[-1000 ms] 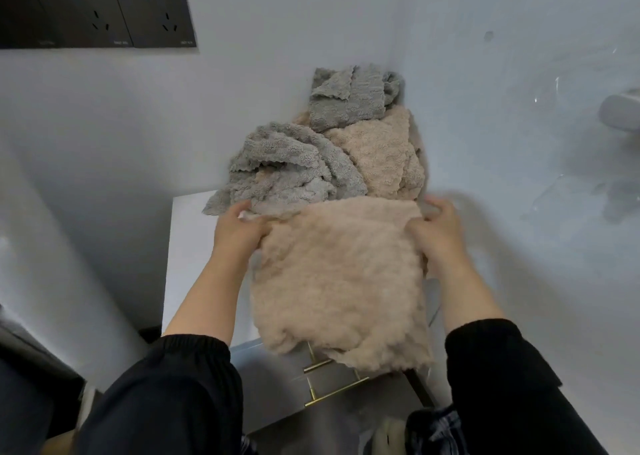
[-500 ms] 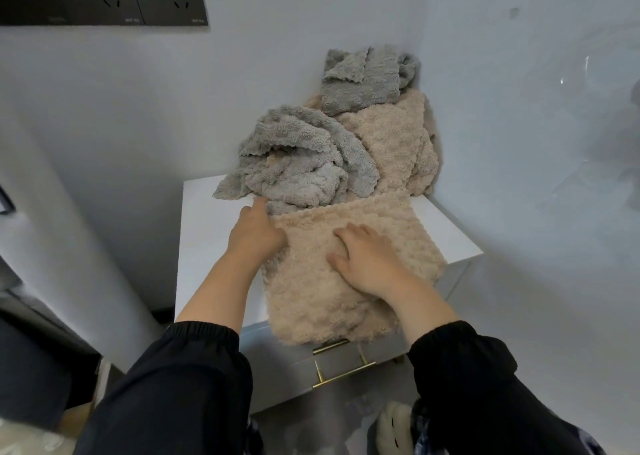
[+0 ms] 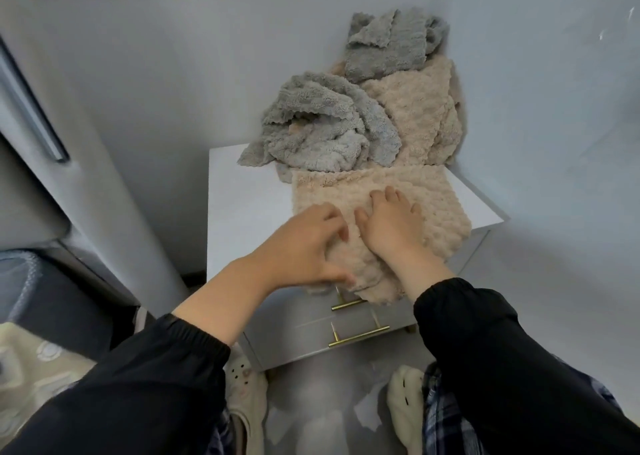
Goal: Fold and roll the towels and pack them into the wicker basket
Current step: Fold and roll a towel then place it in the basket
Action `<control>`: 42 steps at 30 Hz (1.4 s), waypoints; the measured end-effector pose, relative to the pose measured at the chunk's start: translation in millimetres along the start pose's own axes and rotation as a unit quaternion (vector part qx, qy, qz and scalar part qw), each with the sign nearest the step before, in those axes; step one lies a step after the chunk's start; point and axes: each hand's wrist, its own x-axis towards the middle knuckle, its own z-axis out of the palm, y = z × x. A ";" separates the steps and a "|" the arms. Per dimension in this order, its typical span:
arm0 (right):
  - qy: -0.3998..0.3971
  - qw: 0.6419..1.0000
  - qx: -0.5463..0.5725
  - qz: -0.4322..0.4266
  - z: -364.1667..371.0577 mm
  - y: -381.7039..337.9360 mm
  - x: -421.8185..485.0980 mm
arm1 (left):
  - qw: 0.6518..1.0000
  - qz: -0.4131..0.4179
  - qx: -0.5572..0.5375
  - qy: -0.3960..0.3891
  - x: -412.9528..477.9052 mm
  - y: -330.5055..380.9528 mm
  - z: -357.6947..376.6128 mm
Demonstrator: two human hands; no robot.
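A beige towel [image 3: 408, 188] lies spread on the white cabinet top [image 3: 242, 191], its near end hanging over the front edge. My right hand [image 3: 391, 226] presses flat on its middle. My left hand [image 3: 304, 247], blurred, rests on the towel's near left part with fingers bent and thumb spread wide by the hanging edge. Behind it sits a heap of loose towels: a grey towel [image 3: 322, 125], another beige towel [image 3: 415, 108] and a second grey towel [image 3: 391, 46] on top against the corner. No wicker basket is in view.
The cabinet stands in a corner between two pale walls. Its drawers have brass handles [image 3: 360, 337] below the hanging towel. A pale pillar [image 3: 104, 177] rises at left. Slippers [image 3: 246, 399] stand on the floor below.
My left hand left the towel's far left corner and came down to its near part. My right hand stays flat on the towel. The view has dropped lower.
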 end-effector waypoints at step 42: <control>-0.023 0.980 0.101 -0.170 -28.5 13.7 -15.9 | 0.966 -0.218 0.126 0.061 30.5 -38.4 -12.8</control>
